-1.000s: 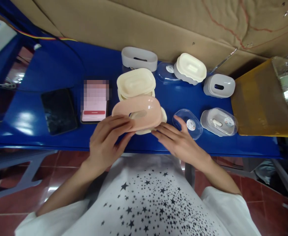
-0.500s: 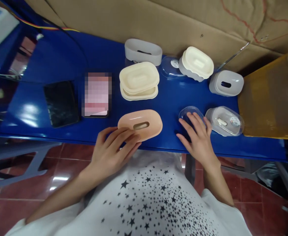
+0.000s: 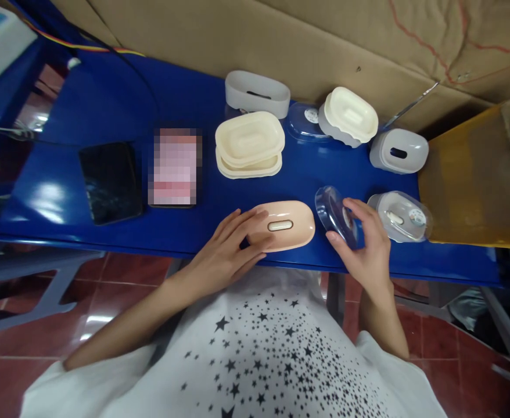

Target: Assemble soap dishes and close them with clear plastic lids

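While the left hand (image 3: pixel 226 247) lay half spread over the left end of the peach oval slotted case (image 3: pixel 301 232), whether it gripped firmly could not be told. That case sat near the front edge of the blue table (image 3: pixel 302 168), a cream piece (image 3: pixel 280 226) showing in its slot. Just beside it, the right hand (image 3: pixel 370 249) pinched a tilted clear plastic lid (image 3: pixel 331 203) between thumb and fingers. Stacked cream trays (image 3: pixel 250 139) sat closer to the table's back edge.
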Available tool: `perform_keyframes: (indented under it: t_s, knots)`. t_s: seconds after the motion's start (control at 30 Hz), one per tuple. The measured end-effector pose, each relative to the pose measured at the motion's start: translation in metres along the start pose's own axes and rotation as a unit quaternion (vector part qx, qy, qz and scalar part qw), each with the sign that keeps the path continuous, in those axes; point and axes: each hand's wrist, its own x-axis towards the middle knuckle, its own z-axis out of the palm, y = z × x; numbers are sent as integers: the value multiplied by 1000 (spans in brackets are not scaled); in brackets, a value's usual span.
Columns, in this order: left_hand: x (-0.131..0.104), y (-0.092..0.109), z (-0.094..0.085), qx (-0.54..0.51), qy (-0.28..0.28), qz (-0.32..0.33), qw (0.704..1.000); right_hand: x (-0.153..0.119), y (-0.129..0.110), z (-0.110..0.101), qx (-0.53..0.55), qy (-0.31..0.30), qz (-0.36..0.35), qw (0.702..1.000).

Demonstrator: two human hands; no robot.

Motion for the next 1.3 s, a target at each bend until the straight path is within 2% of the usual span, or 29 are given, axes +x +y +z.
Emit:
perform_keyframes:
  t_s: [0.1, 0.23, 0.33, 0.5, 0.57, 0.73, 0.97, 1.17, 1.3]
  knots:
    - [9, -2, 5, 13, 2, -9, 1000, 10, -10, 2, 57, -15, -30, 998]
    - [11, -2, 7, -57, 36, -66, 996, 20, -17, 14, 57, -114, -117, 985]
    - [10, -2, 7, -103, 44, -105, 988, 26, -17, 18, 47, -172, -156, 972]
    - [14, -8, 8, -165, 64, -101, 979, 43, -16, 12, 97, -235, -268, 929]
    - [17, -11, 9, -183, 64, -103, 976, 50, -17, 12, 95, -250, -287, 920]
    - [21, -16, 10, -208, 58, -136, 967, 55, -17, 22, 82, -213, -298, 927]
    - [25, -19, 4, -199, 27, -151, 968, 49, -9, 33, 69, -173, -337, 923]
    - [29, -18, 2, -196, -3, -155, 968, 39, -8, 34, 15, -149, -349, 925]
    - [30, -17, 3, -191, -27, -145, 971, 34, -8, 32, -17, -125, -381, 916]
